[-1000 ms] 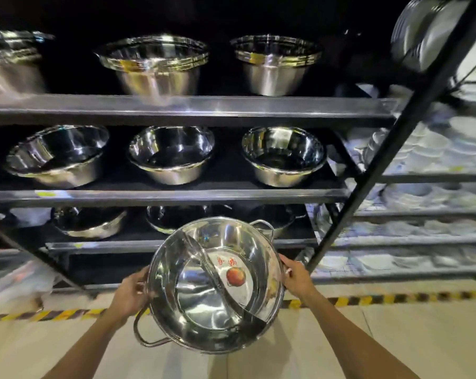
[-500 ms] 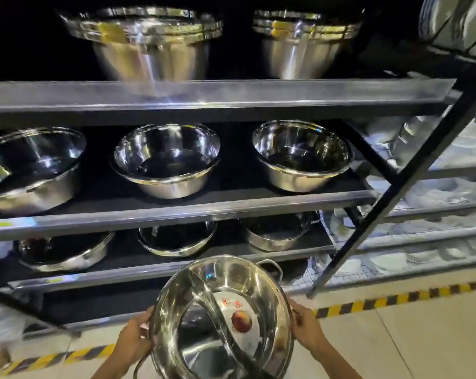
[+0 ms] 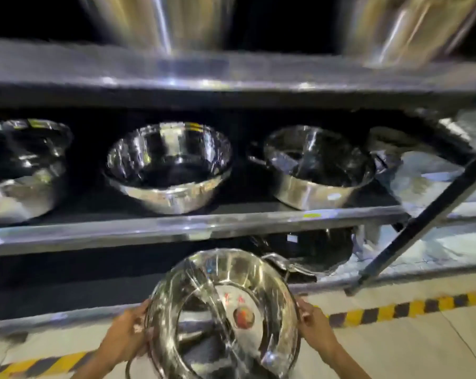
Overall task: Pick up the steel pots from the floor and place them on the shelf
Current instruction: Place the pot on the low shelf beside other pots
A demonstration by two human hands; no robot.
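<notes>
I hold a shiny steel pot (image 3: pixel 223 310) with an S-shaped divider and a round red sticker inside, low in the middle of the view, tilted with its mouth toward me. My left hand (image 3: pixel 124 335) grips its left rim and my right hand (image 3: pixel 313 326) grips its right rim. The pot hangs in front of the lowest dark level of the metal shelf (image 3: pixel 176 228). On the level above stand a steel bowl (image 3: pixel 168 168), a divided steel pot (image 3: pixel 316 168) to its right and another bowl (image 3: pixel 20 170) at the left edge.
Two large steel vessels (image 3: pixel 160 20) stand on the top level. A black diagonal brace (image 3: pixel 423 228) crosses at the right, with white dishes behind it. A dark pot (image 3: pixel 308 250) sits on the lower level. Yellow-black tape (image 3: pixel 409 307) marks the floor along the shelf.
The view has closed in on the shelf and dropped lower. The pot in both hands has moved nearer to the lowest level, and the image is blurred by motion.
</notes>
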